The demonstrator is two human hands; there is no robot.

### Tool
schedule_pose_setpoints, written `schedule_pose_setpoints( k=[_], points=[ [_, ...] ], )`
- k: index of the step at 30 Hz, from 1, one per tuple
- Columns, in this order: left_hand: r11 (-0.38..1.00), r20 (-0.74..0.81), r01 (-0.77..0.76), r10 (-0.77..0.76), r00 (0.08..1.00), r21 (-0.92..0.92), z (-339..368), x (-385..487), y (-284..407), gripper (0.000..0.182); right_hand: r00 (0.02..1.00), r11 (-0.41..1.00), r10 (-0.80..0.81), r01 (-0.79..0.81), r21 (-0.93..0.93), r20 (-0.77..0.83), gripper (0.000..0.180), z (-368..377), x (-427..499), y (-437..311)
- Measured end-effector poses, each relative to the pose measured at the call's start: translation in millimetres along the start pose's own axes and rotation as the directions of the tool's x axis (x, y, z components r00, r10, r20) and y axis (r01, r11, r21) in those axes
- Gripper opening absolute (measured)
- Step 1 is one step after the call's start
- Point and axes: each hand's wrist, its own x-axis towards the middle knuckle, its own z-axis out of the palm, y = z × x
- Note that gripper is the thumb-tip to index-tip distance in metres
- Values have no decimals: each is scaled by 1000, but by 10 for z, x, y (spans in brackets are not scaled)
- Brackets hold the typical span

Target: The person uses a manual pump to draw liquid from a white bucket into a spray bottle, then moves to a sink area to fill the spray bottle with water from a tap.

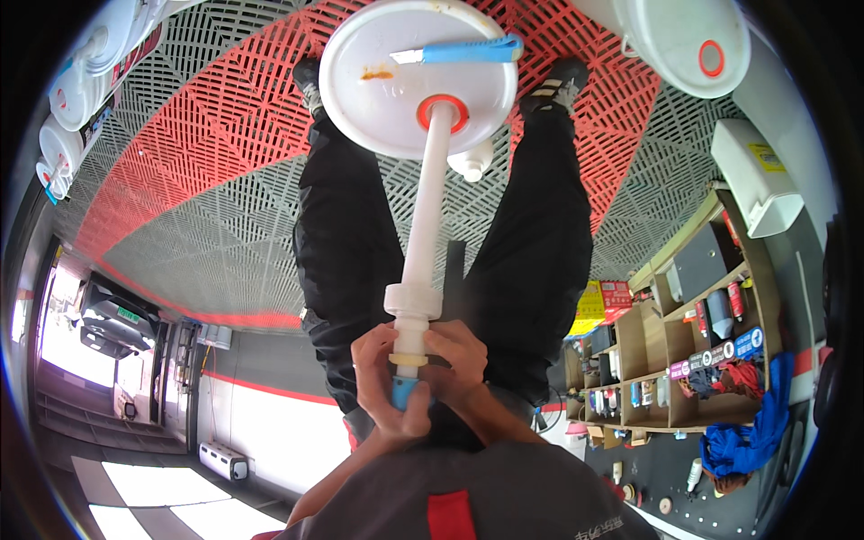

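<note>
Both of my hands hold the upper end of a long white plastic hand pump (426,216). My left hand (379,388) wraps around its narrow neck, beside a blue piece (403,391) at the near end. My right hand (460,354) grips the neck from the other side, just below the wide screw collar (413,301). The far end of the pump meets the red-ringed opening (461,115) in the lid of a white bucket (351,108). A blue utility knife (466,52) with its blade out lies on that lid, near a brown smear (376,75).
A white bottle (470,163) stands by the bucket, between my legs. Another lidded white container (688,47) is at upper right, near a white bin (756,175). Wooden shelves (648,337) with bottles and cloths line the right. More white containers (74,101) stand left on the grated floor (202,121).
</note>
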Motion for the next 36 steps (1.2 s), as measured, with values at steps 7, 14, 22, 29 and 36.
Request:
schedule_pose_setpoints(
  k=[7, 14, 22, 29, 36],
  points=[
    [998, -4, -20, 20, 1000, 54, 70, 99, 219, 71, 965, 993, 108, -116, 21, 240, 35, -532, 582, -185],
    [995, -119, -51, 61, 991, 86, 277, -24, 218, 58, 835, 655, -400, 549, -519, 379, 28, -815, 2436, 1083],
    [999, -313, 37, -25, 949, 32, 438, -113, 207, 59, 524, 4, -214, 844, -536, 824, 21, -126, 3117, 1781],
    [998, -253, 52, -41, 967, 38, 163, -243, -111, 52, 818, 713, 3, 402, -575, 575, 45, -722, 2739, 1740],
    [984, -172, -37, 6, 985, -174, 115, -226, -281, 52, 791, 690, 312, 192, -698, 527, 56, -762, 1858, 1550]
  ],
)
